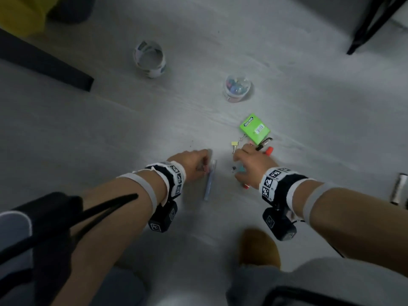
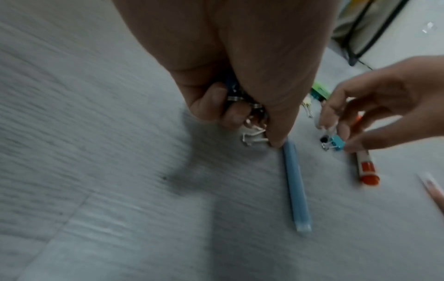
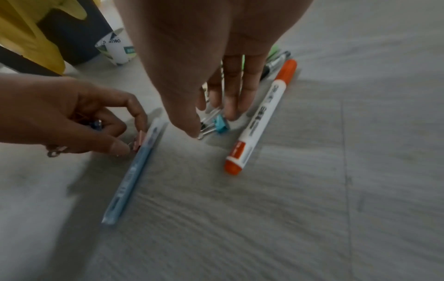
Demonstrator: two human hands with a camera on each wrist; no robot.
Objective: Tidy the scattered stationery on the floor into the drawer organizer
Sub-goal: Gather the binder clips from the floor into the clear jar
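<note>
My left hand (image 1: 205,164) keeps several binder clips (image 2: 240,102) in its curled fingers, and its thumb and forefinger pinch a pink binder clip (image 3: 138,142) on the floor beside a blue pen (image 1: 209,182). My right hand (image 1: 238,166) is down over a teal binder clip (image 3: 221,124), thumb on its wire handle and fingers on the far side. An orange marker (image 3: 257,121) lies just right of that clip. A yellow binder clip (image 1: 234,144), a green box (image 1: 254,128) and a black pen (image 1: 263,144) lie just beyond. No drawer organizer is in view.
Farther out on the grey floor stand a tape roll (image 1: 150,59) and a clear jar of coloured pins (image 1: 237,88). A silver cylinder (image 1: 398,187) lies at the right edge. A dark furniture leg (image 1: 44,62) crosses the left, a black frame (image 1: 371,23) the top right.
</note>
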